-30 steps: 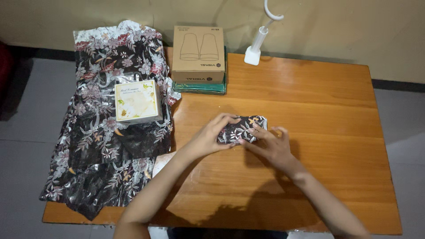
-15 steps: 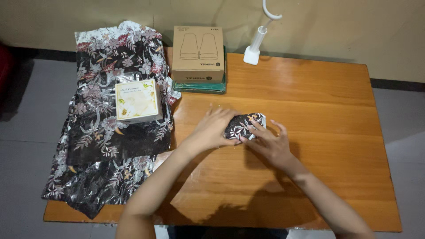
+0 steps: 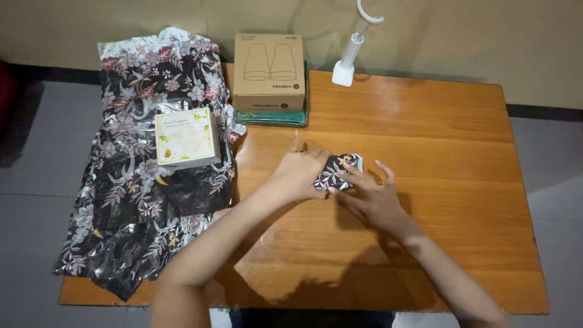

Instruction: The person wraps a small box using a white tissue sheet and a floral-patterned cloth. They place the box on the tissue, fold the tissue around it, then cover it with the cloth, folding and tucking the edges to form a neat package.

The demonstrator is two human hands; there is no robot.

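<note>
A small parcel [image 3: 337, 171] wrapped in black floral foil paper lies in the middle of the orange wooden table [image 3: 437, 146]. My left hand [image 3: 299, 173] covers its left half, palm down, fingers curled over it. My right hand [image 3: 370, 193] presses its right and near side with spread fingers. Both hands grip the parcel; only its upper right part shows between them.
A large sheet of black floral foil paper [image 3: 139, 182] drapes over the table's left edge, with a cream flower-printed box [image 3: 185, 137] on it. A brown cardboard box [image 3: 269, 71] rests on a green flat box [image 3: 273, 118] at the back. A white lamp base [image 3: 344, 71] stands beside it.
My left hand has slid further over the parcel, hiding more of it. The parcel has turned slightly and shows less. My right hand stays at its right side.
</note>
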